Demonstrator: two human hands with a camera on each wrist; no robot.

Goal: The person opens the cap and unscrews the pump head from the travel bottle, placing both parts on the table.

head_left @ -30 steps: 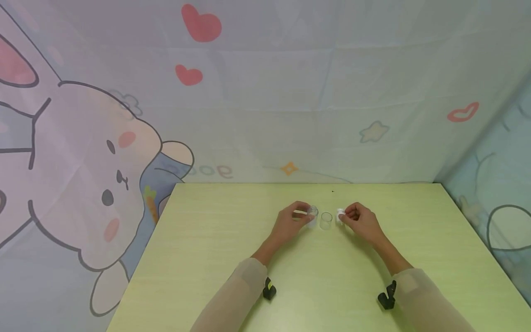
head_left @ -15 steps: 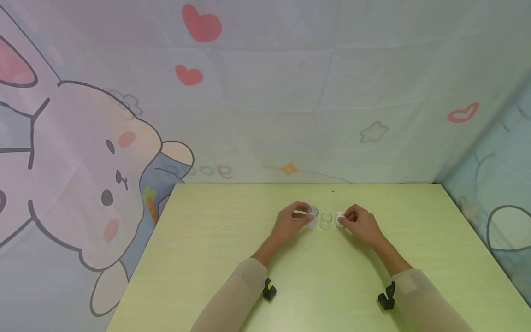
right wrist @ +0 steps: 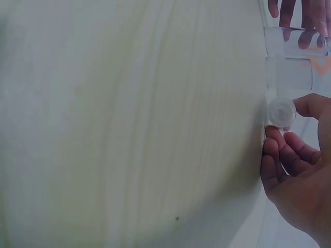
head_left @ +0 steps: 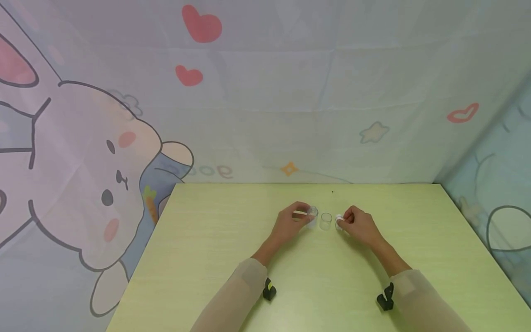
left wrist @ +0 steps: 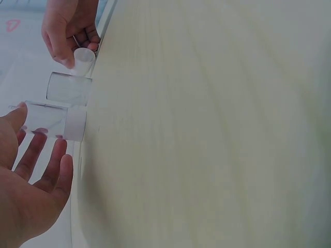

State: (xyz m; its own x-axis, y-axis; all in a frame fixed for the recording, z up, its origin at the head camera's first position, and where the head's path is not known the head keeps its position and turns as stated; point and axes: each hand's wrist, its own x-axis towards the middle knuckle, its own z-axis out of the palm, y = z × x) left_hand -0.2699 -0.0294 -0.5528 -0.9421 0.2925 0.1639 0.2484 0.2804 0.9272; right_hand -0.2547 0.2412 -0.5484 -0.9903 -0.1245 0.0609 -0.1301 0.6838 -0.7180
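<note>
My left hand point(head_left: 293, 218) holds a clear bottle point(left wrist: 46, 119) with a white lower band, thumb on one side and fingers on the other. It stands upright at the table. A clear open-topped cylinder point(head_left: 325, 221), like a small cup or cover, stands untouched between the hands. My right hand point(head_left: 360, 224) pinches a small white cap-like piece point(right wrist: 282, 112) just right of that cylinder. This piece is tilted, its round end facing the right wrist camera. The thumb hides part of it in the head view, so its exact kind cannot be told.
A pale yellow-green table point(head_left: 232, 221) extends around both hands. Behind it hangs a printed cloth point(head_left: 265, 92) with hearts and a rabbit. A tiny dark speck point(head_left: 332, 191) lies near the table's back edge. Black wrist mounts point(head_left: 269, 290) sit by the sleeves.
My right hand has lowered slightly toward the front of the table and a little left, bringing the white piece with it. The left hand, bottle and clear cylinder have stayed put.
</note>
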